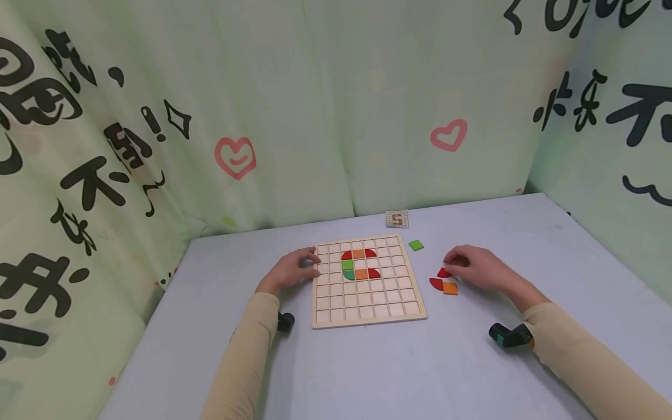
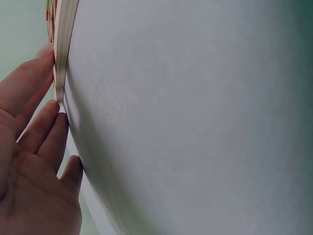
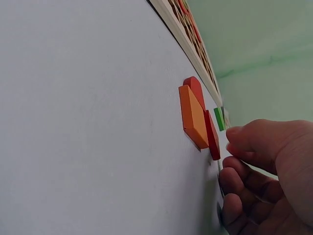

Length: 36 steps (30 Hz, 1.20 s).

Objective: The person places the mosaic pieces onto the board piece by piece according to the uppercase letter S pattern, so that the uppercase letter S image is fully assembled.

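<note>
A square wooden grid board (image 1: 336,303) lies on the table, with several red, orange and green tiles set in its upper middle cells in a C-like shape. My left hand (image 1: 290,269) rests at the board's left edge, its fairly straight fingers touching the rim. To the right of the board, my right hand (image 1: 476,267) hovers with loosely bent fingers, fingertips right by a red quarter-round tile (image 3: 212,136). Beside that tile lie another red quarter-round tile (image 1: 436,283) and an orange square tile (image 1: 450,288). No tile shows between the right thumb and fingers.
A green square tile (image 1: 416,245) lies off the board's upper right side. Behind the board is a small patterned card (image 1: 397,219). Pale green curtains (image 1: 336,116) with black writing and pink hearts hang along the table's back and sides.
</note>
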Motion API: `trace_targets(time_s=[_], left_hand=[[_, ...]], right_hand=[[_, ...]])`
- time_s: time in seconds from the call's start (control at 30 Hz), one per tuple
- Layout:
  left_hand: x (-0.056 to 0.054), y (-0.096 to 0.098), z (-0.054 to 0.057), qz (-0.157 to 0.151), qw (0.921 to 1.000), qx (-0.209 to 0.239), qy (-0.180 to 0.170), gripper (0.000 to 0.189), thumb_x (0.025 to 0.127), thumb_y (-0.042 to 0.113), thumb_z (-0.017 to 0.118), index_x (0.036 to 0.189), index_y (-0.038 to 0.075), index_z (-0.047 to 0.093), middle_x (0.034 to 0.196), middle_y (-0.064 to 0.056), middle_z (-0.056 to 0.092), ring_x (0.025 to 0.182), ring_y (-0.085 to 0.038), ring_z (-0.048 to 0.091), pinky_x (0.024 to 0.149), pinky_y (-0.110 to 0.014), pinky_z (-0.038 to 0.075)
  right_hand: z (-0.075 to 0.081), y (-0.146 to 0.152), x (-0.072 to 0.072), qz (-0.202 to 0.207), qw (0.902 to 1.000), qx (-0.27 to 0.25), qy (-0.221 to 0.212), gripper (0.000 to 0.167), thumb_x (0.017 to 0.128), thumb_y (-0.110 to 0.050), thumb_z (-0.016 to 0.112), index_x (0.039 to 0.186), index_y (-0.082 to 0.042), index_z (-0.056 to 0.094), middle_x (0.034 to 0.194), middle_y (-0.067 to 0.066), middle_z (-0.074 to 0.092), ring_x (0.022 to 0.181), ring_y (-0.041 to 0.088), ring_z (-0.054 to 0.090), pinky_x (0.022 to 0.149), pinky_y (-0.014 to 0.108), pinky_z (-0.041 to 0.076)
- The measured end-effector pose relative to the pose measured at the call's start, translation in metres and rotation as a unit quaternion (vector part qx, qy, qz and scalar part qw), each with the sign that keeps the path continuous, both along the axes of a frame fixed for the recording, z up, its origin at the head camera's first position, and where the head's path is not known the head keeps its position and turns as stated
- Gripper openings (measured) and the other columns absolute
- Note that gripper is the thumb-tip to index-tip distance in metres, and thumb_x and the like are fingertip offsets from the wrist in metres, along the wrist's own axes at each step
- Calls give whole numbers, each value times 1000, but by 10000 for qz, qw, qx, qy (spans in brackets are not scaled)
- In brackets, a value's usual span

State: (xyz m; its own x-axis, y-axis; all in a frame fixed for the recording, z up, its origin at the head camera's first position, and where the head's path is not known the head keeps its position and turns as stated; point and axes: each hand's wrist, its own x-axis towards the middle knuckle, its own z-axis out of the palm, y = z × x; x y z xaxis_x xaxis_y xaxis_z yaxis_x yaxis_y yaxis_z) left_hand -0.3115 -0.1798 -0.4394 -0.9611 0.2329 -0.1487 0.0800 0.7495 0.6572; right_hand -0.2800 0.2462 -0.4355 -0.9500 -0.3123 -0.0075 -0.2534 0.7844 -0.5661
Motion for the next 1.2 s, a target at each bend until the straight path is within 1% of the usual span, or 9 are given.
trace_targets(time_s=[0.13, 0.27, 0.47, 0.6, 0.73, 0.87, 0.93, 1.1, 1.2], left_hand=[[1, 1, 0, -40, 10000, -7, 41, 27, 88, 21, 74, 113, 14, 68, 153, -2, 42, 145, -27, 28, 118, -46, 24], [1, 1, 0, 12, 10000, 12, 19, 26, 87, 21, 74, 112, 14, 68, 152, -2, 42, 145, -27, 28, 118, -46, 24], [1, 1, -1, 36, 10000, 35, -44, 26, 87, 20, 74, 112, 14, 69, 152, -2, 42, 145, -28, 27, 117, -47, 23], [1, 1, -1, 34, 10000, 14, 0, 26, 87, 20, 74, 111, 14, 69, 152, -2, 42, 145, -28, 28, 117, -47, 23], [0, 1, 0, 55, 10000, 16, 8, 26, 87, 21, 75, 112, 15, 69, 152, -1, 42, 145, -27, 28, 117, -46, 24], [0, 1, 0, 53, 10000, -14, 3, 26, 87, 21, 74, 112, 15, 69, 152, 0, 42, 145, -26, 28, 118, -46, 24], [0, 1, 0, 26, 10000, -24, 25, 26, 88, 21, 74, 112, 14, 69, 152, -1, 42, 145, -26, 28, 117, -46, 24], [0, 1, 0, -3, 10000, -16, 22, 27, 88, 20, 74, 113, 14, 69, 152, -2, 42, 145, -26, 28, 118, -46, 24], [1, 1, 1, 4, 10000, -39, 43, 27, 88, 20, 74, 113, 14, 69, 152, -1, 42, 145, -26, 28, 117, -46, 24]], right_hand=[[0, -2, -4, 44, 10000, 12, -70, 26, 92, -17, 65, 111, 1, 64, 96, 7, 65, 88, 23, 58, 81, 42, 54], [0, -6, -11, 12, 9998, 61, -173, 28, 92, -17, 66, 113, 2, 63, 97, 8, 64, 90, 24, 57, 84, 43, 54], [-1, -14, -28, -180, 9993, 135, -301, 37, 91, -18, 68, 119, 4, 59, 105, 16, 63, 94, 28, 56, 87, 45, 53], [-1, -23, -41, -220, 9991, 182, -310, 44, 90, -19, 69, 125, 5, 57, 112, 20, 61, 98, 30, 55, 90, 45, 52], [-1, -32, -49, -149, 9994, 210, -239, 49, 90, -20, 70, 130, 5, 55, 120, 22, 57, 103, 32, 53, 93, 47, 50], [-2, -39, -54, 48, 9998, 174, -127, 50, 91, -18, 68, 134, 3, 53, 127, 22, 55, 107, 33, 52, 95, 49, 49], [-3, -40, -56, 156, 9997, 160, -50, 46, 91, -16, 67, 133, 2, 55, 126, 21, 56, 105, 32, 52, 93, 47, 49], [-4, -42, -57, 311, 9994, 156, 47, 37, 91, -12, 66, 125, 2, 61, 114, 16, 59, 94, 27, 52, 80, 37, 49], [-3, -43, -57, 381, 9990, 218, 124, 36, 91, -13, 67, 124, 1, 62, 116, 17, 58, 94, 27, 52, 80, 37, 49]])
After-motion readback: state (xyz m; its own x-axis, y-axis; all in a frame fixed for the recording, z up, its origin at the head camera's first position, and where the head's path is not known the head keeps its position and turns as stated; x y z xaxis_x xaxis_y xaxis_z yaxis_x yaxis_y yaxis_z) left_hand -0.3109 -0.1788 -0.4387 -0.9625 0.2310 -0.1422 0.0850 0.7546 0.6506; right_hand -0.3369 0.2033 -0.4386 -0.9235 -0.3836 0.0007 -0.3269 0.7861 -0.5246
